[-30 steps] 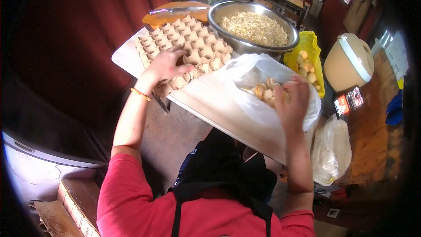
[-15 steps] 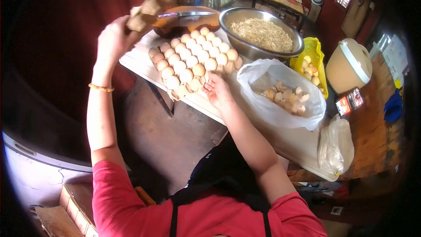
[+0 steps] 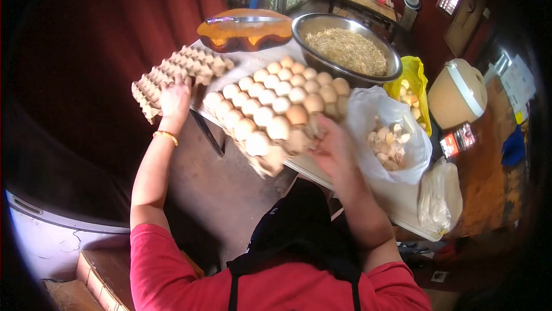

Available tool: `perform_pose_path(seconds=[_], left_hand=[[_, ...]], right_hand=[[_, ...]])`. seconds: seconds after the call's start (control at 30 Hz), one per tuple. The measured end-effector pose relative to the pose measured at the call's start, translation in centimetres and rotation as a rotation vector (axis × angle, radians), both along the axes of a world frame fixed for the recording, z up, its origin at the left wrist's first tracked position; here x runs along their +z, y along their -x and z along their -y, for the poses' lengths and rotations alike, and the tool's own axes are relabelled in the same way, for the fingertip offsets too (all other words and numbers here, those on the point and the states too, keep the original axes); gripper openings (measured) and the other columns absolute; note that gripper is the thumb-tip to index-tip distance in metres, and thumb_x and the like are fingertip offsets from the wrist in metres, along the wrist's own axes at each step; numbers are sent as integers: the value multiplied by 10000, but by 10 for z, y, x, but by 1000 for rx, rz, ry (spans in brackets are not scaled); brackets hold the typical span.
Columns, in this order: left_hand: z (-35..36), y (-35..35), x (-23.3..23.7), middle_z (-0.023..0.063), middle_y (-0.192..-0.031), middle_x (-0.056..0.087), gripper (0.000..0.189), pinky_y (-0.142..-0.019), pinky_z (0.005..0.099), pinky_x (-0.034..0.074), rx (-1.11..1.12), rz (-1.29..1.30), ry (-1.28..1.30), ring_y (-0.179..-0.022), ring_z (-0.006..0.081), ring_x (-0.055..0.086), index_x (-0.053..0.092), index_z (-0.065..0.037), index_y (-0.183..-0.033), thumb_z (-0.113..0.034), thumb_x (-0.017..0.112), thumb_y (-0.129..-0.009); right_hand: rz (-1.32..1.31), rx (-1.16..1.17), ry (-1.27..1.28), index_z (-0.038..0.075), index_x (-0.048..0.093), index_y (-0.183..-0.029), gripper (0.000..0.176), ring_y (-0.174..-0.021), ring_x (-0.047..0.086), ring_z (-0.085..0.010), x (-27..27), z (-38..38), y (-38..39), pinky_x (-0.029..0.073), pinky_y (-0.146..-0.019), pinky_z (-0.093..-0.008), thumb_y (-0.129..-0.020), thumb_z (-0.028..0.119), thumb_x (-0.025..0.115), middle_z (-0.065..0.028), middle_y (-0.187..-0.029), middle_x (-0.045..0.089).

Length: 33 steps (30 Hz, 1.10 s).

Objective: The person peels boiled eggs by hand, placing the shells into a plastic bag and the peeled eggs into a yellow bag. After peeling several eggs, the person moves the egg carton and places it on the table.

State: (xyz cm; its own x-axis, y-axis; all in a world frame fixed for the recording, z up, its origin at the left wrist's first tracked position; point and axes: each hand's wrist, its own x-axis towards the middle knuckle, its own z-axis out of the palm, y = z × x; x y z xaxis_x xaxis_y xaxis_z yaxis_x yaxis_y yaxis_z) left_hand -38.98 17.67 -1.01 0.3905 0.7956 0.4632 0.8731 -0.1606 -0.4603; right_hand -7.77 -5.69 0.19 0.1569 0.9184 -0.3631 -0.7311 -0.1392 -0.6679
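My left hand (image 3: 175, 99) has its fingers on an egg tray (image 3: 192, 61) of brown pulp board with bare cups, tilted at the table's left end. To its right is a second egg tray (image 3: 267, 164), full of rows of brown and pale eggs (image 3: 263, 116). My right hand (image 3: 334, 149), somewhat blurred, grips this tray by its near right corner. The front edge of the filled tray juts out past the table edge, and its left side is near the bare tray. Whether its underside touches the table is hidden.
Behind the eggs are a knife (image 3: 247, 19) on a wooden board (image 3: 244, 36) and a steel bowl (image 3: 299, 41) of straw-like husks. To the right are a white bag (image 3: 365, 112) with eggshells, a yellow bag (image 3: 415, 69), a beige container (image 3: 454, 89) and a phone (image 3: 458, 139).
My left hand has come down from its raised position with the bare egg tray, now at the table's left end. My right hand has shifted the filled tray toward me and to the right.
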Motion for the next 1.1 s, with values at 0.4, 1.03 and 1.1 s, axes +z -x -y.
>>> perform_pose_path(seconds=[0.4,1.03,1.1], left_hand=[[-1,-95,-14,144,-878,690,682,-758,329,509,-447,942,982,-817,219,644,663,15,-1001,-627,459,-897],[85,13,105,118,-1054,656,465,-836,299,533,-418,2004,1128,-933,158,635,586,58,-1141,-306,677,-865],[76,27,112,122,-1065,653,493,-835,313,530,-527,1986,984,-942,164,631,591,62,-1149,-336,670,-870]], right_hand=[[3,-175,-183,9,518,-1214,312,-1054,610,-225,28,49,-25,510,-911,-340,-919,104,555,-115,-1130,626],[255,-44,-344,-29,554,-1170,325,-1035,594,-232,68,-4,47,481,-912,-372,-885,125,573,-124,-1170,588],[116,39,-304,-3,499,-1248,425,-1037,593,-221,77,-44,57,490,-904,-376,-885,197,594,-119,-1178,582]])
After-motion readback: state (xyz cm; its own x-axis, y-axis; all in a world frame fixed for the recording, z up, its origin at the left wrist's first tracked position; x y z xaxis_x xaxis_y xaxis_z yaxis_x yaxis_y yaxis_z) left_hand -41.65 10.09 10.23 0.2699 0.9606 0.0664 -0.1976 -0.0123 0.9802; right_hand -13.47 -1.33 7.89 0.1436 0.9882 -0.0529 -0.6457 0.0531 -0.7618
